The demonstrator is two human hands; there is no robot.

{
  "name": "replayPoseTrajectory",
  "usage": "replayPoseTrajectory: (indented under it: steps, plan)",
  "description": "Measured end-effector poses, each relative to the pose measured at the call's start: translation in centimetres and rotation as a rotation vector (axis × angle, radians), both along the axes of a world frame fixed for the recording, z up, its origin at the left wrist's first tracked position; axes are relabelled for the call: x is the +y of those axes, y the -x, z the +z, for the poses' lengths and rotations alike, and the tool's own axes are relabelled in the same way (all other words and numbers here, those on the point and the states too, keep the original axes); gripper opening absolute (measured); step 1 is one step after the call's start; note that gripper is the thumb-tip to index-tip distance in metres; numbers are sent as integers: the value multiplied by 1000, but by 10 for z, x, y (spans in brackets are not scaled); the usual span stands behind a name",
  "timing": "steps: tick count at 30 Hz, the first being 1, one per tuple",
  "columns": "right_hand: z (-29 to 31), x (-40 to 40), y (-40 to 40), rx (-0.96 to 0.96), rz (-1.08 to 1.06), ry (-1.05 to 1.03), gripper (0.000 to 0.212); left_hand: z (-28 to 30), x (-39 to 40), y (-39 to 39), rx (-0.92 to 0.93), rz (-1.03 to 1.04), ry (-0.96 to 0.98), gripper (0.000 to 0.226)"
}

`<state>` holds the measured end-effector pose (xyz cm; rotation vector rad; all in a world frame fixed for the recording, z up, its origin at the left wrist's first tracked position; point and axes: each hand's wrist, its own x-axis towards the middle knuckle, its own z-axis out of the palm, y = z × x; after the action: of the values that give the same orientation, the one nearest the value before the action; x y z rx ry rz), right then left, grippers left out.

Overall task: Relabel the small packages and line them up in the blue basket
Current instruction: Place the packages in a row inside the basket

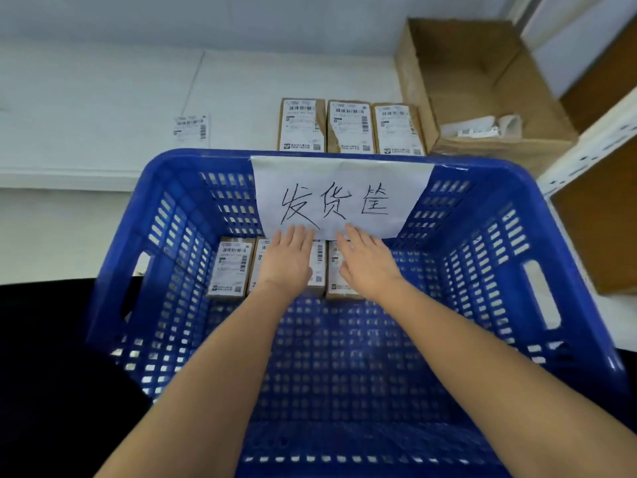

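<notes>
Two bare forearms reach from the bottom edge forward into a blue basket [510,257], a large plastic crate with slotted walls and floor. Both hands lie flat, palms down, fingers straight and together, gripping nothing.

The left hand [287,258] rests on the middle package [319,267], a small brown box with a white printed label, covering most of its face. The right hand [367,262] rests on the right package [336,277], which shows only at the hand's left edge and below its heel. Just left of the left hand lies the left package [230,267], uncovered, its barcode label facing up. The three boxes sit side by side in a row on the basket floor, against the far wall, directly under and beside the palms.

Just beyond the fingertips, a white paper sign [341,194] with handwritten black characters hangs over the basket's far rim.

Further beyond the hands, outside the basket, three more labelled packages [348,127] stand in a row on a white table [86,98]. Left of them lies a loose label [191,127]. Beyond and to the right of the right hand sits an open cardboard box [475,88] holding white paper scraps.
</notes>
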<state>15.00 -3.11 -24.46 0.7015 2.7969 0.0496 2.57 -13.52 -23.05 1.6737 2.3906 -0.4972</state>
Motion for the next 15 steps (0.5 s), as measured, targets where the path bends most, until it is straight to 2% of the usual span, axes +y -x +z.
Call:
replayPoseTrajectory:
  steps: [7, 15]
  plan:
    - [62, 14, 14, 121, -14, -98, 55, 57, 12, 16, 85, 31, -168, 66]
    - [111, 48, 44, 240, -66, -181, 53, 102, 50, 41, 61, 136, -294, 60]
